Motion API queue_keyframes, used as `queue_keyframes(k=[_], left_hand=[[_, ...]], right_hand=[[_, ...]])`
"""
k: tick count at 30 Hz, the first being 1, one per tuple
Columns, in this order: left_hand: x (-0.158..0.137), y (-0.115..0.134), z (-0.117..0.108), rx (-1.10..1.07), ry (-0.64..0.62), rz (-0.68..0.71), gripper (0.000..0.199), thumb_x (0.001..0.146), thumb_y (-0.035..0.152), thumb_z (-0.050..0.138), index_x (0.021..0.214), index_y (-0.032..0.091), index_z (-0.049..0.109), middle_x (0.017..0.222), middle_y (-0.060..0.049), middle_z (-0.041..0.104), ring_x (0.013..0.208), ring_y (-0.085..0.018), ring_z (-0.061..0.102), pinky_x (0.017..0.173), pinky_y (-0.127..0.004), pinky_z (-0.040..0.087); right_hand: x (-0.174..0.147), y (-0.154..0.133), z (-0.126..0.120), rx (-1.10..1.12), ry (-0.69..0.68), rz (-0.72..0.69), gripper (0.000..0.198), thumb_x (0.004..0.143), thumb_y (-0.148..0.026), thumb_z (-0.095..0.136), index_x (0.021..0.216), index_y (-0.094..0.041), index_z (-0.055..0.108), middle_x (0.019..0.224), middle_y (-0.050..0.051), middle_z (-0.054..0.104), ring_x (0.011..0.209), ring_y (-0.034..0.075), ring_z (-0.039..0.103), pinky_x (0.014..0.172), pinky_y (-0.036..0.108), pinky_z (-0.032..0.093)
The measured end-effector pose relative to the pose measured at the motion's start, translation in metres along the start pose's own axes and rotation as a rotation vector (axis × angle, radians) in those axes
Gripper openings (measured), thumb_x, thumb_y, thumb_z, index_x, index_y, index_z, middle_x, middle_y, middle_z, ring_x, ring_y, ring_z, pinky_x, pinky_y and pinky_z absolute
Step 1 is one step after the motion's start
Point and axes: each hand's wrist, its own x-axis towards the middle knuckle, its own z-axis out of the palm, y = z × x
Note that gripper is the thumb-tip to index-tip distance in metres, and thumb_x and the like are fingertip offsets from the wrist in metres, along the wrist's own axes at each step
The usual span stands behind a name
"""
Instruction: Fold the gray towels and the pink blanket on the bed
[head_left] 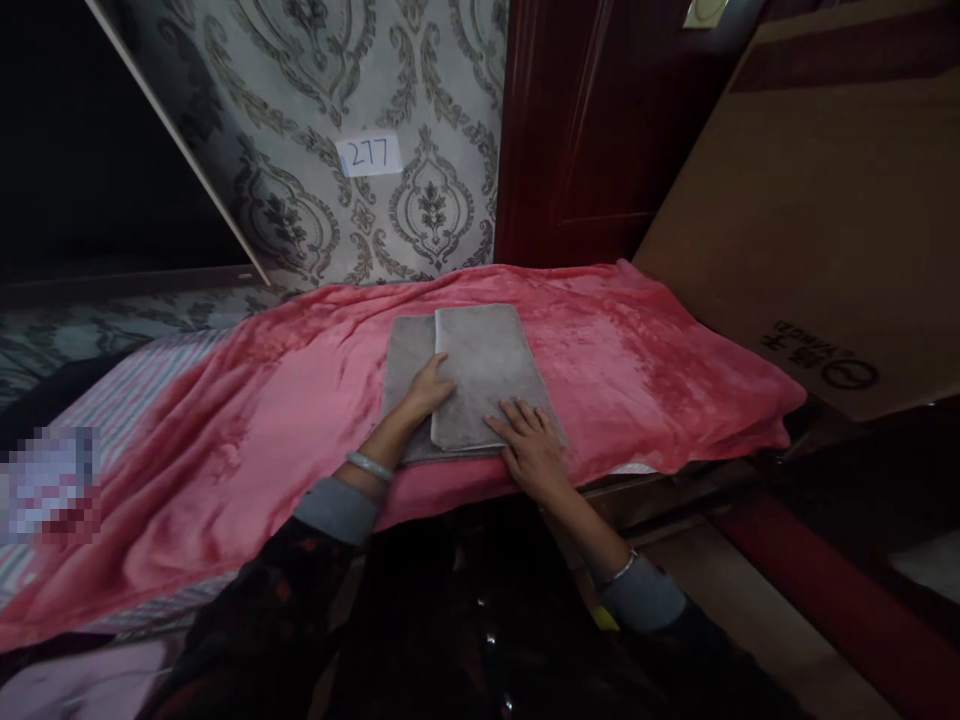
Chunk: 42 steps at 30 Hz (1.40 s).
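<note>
A grey plush cloth (484, 375), folded over on itself with a pale edge along the fold's left side, lies flat on a pink blanket (292, 420). My left hand (427, 388) is at the left edge of the upper layer. Its thumb rests on top, and some fingers are partly hidden at that edge, closed on the cloth. Near the lower right corner, my right hand (534, 450) lies flat on the cloth with its fingers spread. Part of the lower layer shows to the left, beneath my left hand.
Striped bedding (154, 385) shows under the blanket at the left. A large cardboard box (817, 220) leans at the right, beside a dark red door (581, 130). A dark screen (105, 150) stands at the upper left. A paper marked 277 (369, 155) is on the patterned wall.
</note>
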Motion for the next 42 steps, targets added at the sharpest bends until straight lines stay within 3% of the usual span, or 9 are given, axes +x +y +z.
queue_keyframes(k=[4, 8, 11, 16, 24, 31, 36, 39, 42], left_hand=[[-0.019, 0.003, -0.002, 0.114, 0.02, 0.089, 0.067, 0.073, 0.007, 0.053, 0.139, 0.015, 0.055, 0.136, -0.008, 0.063, 0.121, -0.022, 0.06, 0.108, -0.037, 0.047], [-0.027, 0.006, -0.002, 0.235, 0.017, 0.105, 0.057, 0.077, 0.007, 0.049, 0.132, 0.015, 0.061, 0.132, -0.007, 0.066, 0.121, -0.021, 0.06, 0.11, -0.036, 0.045], [-0.034, 0.009, -0.006, 0.266, 0.002, 0.099, 0.053, 0.078, 0.011, 0.054, 0.129, 0.017, 0.063, 0.122, -0.007, 0.07, 0.11, -0.022, 0.064, 0.103, -0.036, 0.049], [-0.055, 0.013, -0.017, 0.442, -0.054, 0.082, 0.057, 0.082, 0.018, 0.057, 0.139, 0.012, 0.054, 0.079, -0.002, 0.066, 0.074, -0.02, 0.061, 0.076, -0.032, 0.05], [-0.077, 0.008, -0.023, 0.302, -0.052, 0.126, 0.052, 0.085, 0.019, 0.05, 0.137, 0.018, 0.056, 0.063, 0.005, 0.044, 0.06, -0.014, 0.046, 0.062, -0.025, 0.041], [-0.076, 0.005, -0.025, 0.451, -0.114, 0.117, 0.052, 0.084, 0.02, 0.051, 0.136, 0.016, 0.058, 0.072, -0.001, 0.062, 0.071, -0.019, 0.06, 0.075, -0.03, 0.049], [-0.077, 0.009, -0.022, 0.558, -0.146, 0.109, 0.055, 0.086, 0.016, 0.048, 0.141, 0.018, 0.054, 0.114, -0.011, 0.073, 0.102, -0.026, 0.068, 0.092, -0.036, 0.051], [-0.08, 0.011, -0.022, 0.603, -0.151, 0.086, 0.056, 0.088, 0.016, 0.046, 0.143, 0.016, 0.051, 0.128, -0.014, 0.068, 0.111, -0.028, 0.067, 0.096, -0.039, 0.051], [-0.081, 0.014, -0.029, 0.608, -0.182, 0.064, 0.055, 0.088, 0.016, 0.046, 0.143, 0.015, 0.052, 0.12, -0.013, 0.072, 0.106, -0.026, 0.069, 0.093, -0.037, 0.052]], right_hand=[[-0.001, -0.005, 0.004, -0.018, 0.024, -0.008, 0.05, 0.094, -0.017, 0.052, 0.143, -0.03, 0.055, 0.155, 0.006, 0.045, 0.147, 0.029, 0.032, 0.118, 0.055, 0.025], [-0.009, -0.01, 0.006, -0.022, 0.042, -0.068, 0.045, 0.098, -0.027, 0.053, 0.143, -0.029, 0.054, 0.155, 0.006, 0.044, 0.147, 0.031, 0.03, 0.116, 0.06, 0.026], [-0.015, -0.003, 0.0, 0.083, 0.069, -0.105, 0.039, 0.101, -0.029, 0.047, 0.137, -0.027, 0.06, 0.148, 0.007, 0.053, 0.143, 0.027, 0.039, 0.115, 0.055, 0.034], [-0.015, 0.023, -0.019, 0.265, 0.236, -0.04, 0.037, 0.102, -0.032, 0.044, 0.131, -0.023, 0.065, 0.13, 0.01, 0.067, 0.125, 0.023, 0.058, 0.109, 0.047, 0.046], [-0.031, 0.035, -0.011, 0.17, 0.112, -0.007, 0.041, 0.097, -0.03, 0.046, 0.135, -0.021, 0.062, 0.144, 0.012, 0.054, 0.138, 0.027, 0.043, 0.114, 0.053, 0.037], [-0.034, 0.036, -0.016, 0.205, 0.133, -0.008, 0.038, 0.098, -0.033, 0.047, 0.13, -0.023, 0.065, 0.138, 0.011, 0.06, 0.134, 0.027, 0.048, 0.112, 0.053, 0.037], [-0.004, 0.032, -0.033, 0.231, 0.199, -0.01, 0.032, 0.101, -0.036, 0.045, 0.109, -0.022, 0.073, 0.113, 0.008, 0.072, 0.111, 0.023, 0.062, 0.112, 0.049, 0.037], [0.024, 0.02, -0.034, 0.188, 0.152, -0.076, 0.036, 0.101, -0.033, 0.043, 0.123, -0.019, 0.068, 0.127, 0.011, 0.067, 0.123, 0.023, 0.057, 0.112, 0.045, 0.039], [0.043, 0.002, -0.025, 0.08, 0.005, -0.143, 0.046, 0.099, -0.035, 0.049, 0.143, -0.019, 0.055, 0.152, 0.013, 0.047, 0.142, 0.028, 0.039, 0.116, 0.049, 0.033]])
